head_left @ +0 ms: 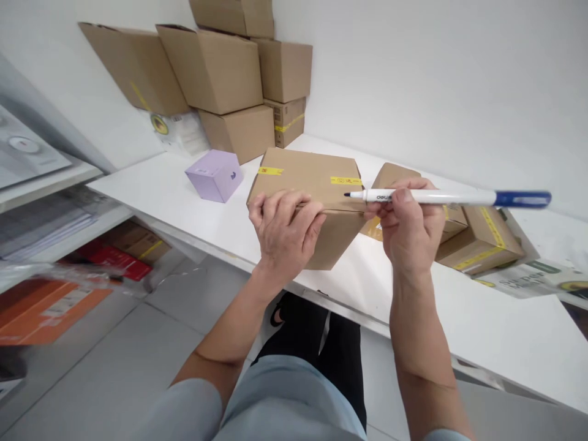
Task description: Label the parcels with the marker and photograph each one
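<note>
A brown cardboard box [305, 160] with two strips of yellow tape on its top stands at the table's front edge. My left hand [287, 226] grips its near upper edge, the bent fingers over the top. Between the closed fingers of my right hand [411, 223] lies a white marker pen [450, 196] with a blue cap on its back end. Its bare blue tip points left, over the right part of the box top; whether it touches the cardboard I cannot tell.
A small lilac box [215, 177] sits to the left on the white table [184, 202]. Several cardboard boxes [220, 67] are stacked behind it against the wall. More taped boxes [489, 239] lie at the right. Shelves with an orange box [55, 312] are at far left.
</note>
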{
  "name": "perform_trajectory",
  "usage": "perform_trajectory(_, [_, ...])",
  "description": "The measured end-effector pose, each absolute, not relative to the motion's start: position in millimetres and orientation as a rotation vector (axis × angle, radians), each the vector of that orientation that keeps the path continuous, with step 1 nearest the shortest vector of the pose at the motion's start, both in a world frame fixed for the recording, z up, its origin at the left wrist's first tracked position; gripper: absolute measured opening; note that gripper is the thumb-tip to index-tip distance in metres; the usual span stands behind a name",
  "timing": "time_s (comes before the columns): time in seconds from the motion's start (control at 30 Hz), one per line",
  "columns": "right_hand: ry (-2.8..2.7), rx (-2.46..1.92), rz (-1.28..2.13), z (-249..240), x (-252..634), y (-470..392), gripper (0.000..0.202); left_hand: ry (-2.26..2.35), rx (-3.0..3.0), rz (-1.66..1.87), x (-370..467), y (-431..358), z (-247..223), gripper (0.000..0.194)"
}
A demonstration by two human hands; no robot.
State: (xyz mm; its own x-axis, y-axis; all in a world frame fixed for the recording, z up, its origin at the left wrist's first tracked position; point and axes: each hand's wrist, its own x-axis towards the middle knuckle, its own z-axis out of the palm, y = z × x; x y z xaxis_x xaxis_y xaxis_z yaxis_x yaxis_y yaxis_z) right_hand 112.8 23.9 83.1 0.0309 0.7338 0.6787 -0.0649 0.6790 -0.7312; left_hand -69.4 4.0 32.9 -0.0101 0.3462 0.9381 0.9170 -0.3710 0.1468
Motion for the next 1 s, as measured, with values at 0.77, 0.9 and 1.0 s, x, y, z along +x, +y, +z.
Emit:
perform_trajectory(0.77, [-1.621,-0.709,0.364,84.4,85.4,34.0,0.035,-1.256,-1.695,-1.378,-75.6,9.0,24.0,0.015])
perform_trajectory(0.9, [-1.653,-0.702,0.352,86.9,85.2,33.0,0.035,-1.241,-1.677,-1.384,-74.7,8.7,25.1,0.014])
perform_trajectory(1.0, [-1.673,-0.692,0.391,86.5,85.8,33.5,0.033,-1.224,-1.711,-1.450,-74.5,9.2,24.0,0.012])
